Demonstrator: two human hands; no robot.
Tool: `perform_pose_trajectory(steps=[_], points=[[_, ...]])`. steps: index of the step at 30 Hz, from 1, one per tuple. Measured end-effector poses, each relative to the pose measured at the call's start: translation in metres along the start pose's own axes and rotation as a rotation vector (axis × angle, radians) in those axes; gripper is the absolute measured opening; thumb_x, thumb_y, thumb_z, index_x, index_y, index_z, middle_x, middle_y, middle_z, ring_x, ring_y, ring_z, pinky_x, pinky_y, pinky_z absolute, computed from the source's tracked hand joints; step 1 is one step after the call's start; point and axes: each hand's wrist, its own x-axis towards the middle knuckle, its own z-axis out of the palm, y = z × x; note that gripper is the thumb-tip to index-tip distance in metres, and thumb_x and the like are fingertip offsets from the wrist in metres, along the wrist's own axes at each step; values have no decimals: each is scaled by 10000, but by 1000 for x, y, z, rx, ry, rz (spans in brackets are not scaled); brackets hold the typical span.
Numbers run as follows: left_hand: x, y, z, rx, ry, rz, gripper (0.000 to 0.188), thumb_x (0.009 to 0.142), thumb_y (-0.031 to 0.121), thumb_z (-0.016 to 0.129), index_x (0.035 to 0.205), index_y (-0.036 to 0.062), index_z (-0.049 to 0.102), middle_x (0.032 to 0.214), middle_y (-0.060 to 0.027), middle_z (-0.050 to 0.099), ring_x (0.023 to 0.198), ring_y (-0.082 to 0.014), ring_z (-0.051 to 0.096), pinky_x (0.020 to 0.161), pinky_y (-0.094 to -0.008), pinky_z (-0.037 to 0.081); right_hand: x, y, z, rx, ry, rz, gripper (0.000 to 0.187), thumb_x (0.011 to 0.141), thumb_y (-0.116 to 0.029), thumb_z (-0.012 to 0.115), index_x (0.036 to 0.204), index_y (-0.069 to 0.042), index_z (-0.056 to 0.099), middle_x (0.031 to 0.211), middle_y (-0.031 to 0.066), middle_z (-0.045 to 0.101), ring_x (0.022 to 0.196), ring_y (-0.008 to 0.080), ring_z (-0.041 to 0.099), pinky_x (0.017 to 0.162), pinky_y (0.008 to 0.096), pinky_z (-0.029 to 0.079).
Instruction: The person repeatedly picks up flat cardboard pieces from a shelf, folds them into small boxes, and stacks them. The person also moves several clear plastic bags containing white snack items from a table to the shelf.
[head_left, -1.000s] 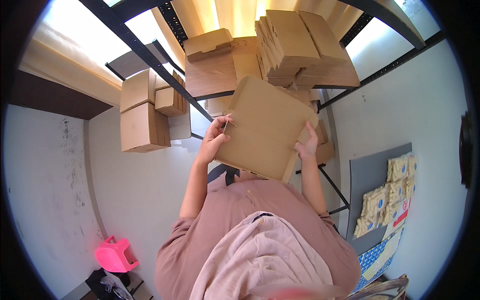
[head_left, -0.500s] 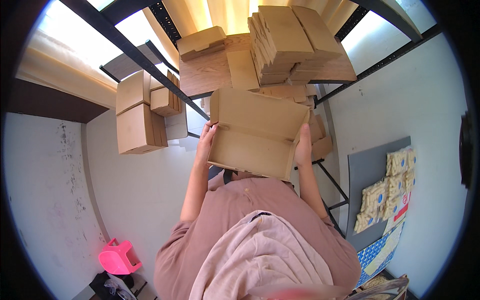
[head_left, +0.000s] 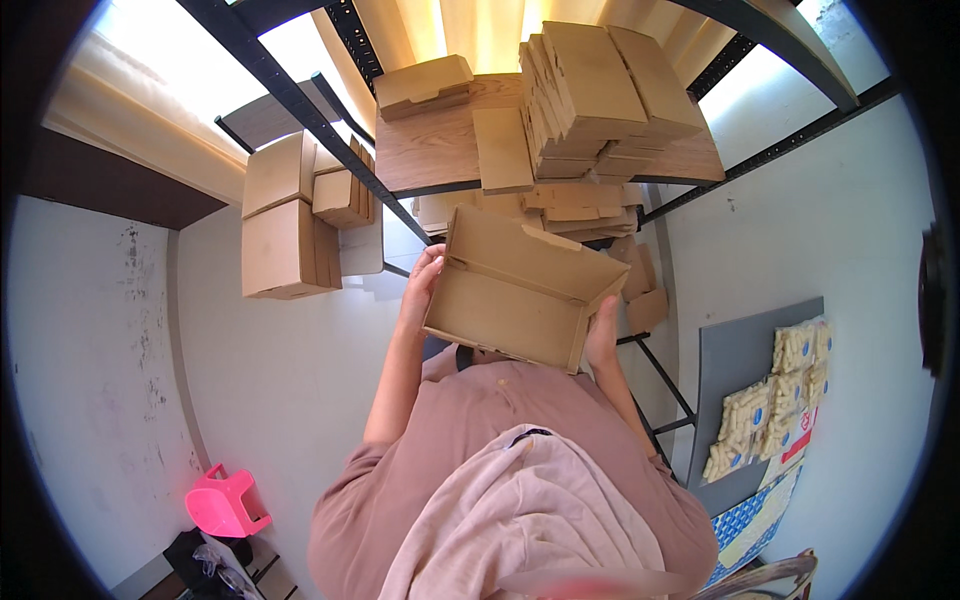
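Observation:
A brown cardboard box (head_left: 505,312) with its hinged lid raised is held in front of my chest, and its bare inside faces up toward me. My left hand (head_left: 424,284) grips the left side wall, fingers curled partly out of sight behind it. At the opposite end, my right hand (head_left: 602,336) presses against the right wall near the lower corner, thumb along the edge. The lid (head_left: 540,250) leans up on the far side, with a tuck flap along its top edge. The box sits tilted, its right end lower than its left.
Ahead, a wooden shelf (head_left: 425,150) in a black metal frame carries stacked flat cartons (head_left: 595,85) and a single carton (head_left: 425,84). More cardboard lies beneath. Boxes (head_left: 278,245) are piled on the left. A pink stool (head_left: 228,502) stands lower left; bagged pale pieces (head_left: 740,420) lie right on a grey board.
The box has tipped, its right end dropping, and the raised lid now looks narrower. My right hand has moved lower with it. The surroundings have shifted slightly in view.

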Motion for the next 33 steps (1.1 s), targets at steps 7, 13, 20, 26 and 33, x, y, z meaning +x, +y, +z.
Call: perform_pose_trajectory(steps=[7, 13, 20, 26, 33], points=[[4, -1, 0, 129, -4, 15, 141, 866, 119, 485, 990, 55, 508, 956, -46, 580, 871, -120, 566, 777, -253, 468, -10, -15, 14, 81, -39, 69, 641, 936, -523, 232, 1344, -29, 252, 1336, 105, 345, 1236, 208, 332, 1032, 338, 250], [11, -8, -10, 149, 26, -6, 166, 892, 175, 446, 997, 64, 512, 1006, -63, 578, 909, -144, 561, 810, -286, 459, -8, -15, 22, 99, -94, -138, 701, 893, -614, 229, 1268, -34, 346, 1287, 105, 390, 1179, 204, 384, 1006, 350, 289], [20, 0, 8, -199, -14, -75, 462, 908, 413, 384, 1200, 60, 446, 1225, -97, 497, 1118, -217, 468, 959, -342, 368, -3, -8, 21, 333, 59, 18, 687, 904, -583, 261, 1240, -1, 406, 1257, 143, 454, 1180, 232, 407, 1006, 354, 291], [17, -37, 24, -221, -216, 86, 892, 768, 738, 378, 1356, 76, 268, 1342, -84, 379, 1266, -241, 319, 989, -410, 347, 12, -33, 56, 430, 155, -40, 657, 907, -549, 301, 1272, -8, 379, 1300, 140, 415, 1228, 221, 362, 1024, 360, 269], [9, -38, 52, 259, -287, -24, 998, 660, 814, 406, 1259, 16, 399, 1186, -146, 500, 1093, -251, 510, 902, -374, 435, 14, -32, 66, -158, -250, -349, 735, 782, -585, 501, 1233, -11, 409, 1320, 160, 353, 1246, 281, 319, 1027, 370, 234]])
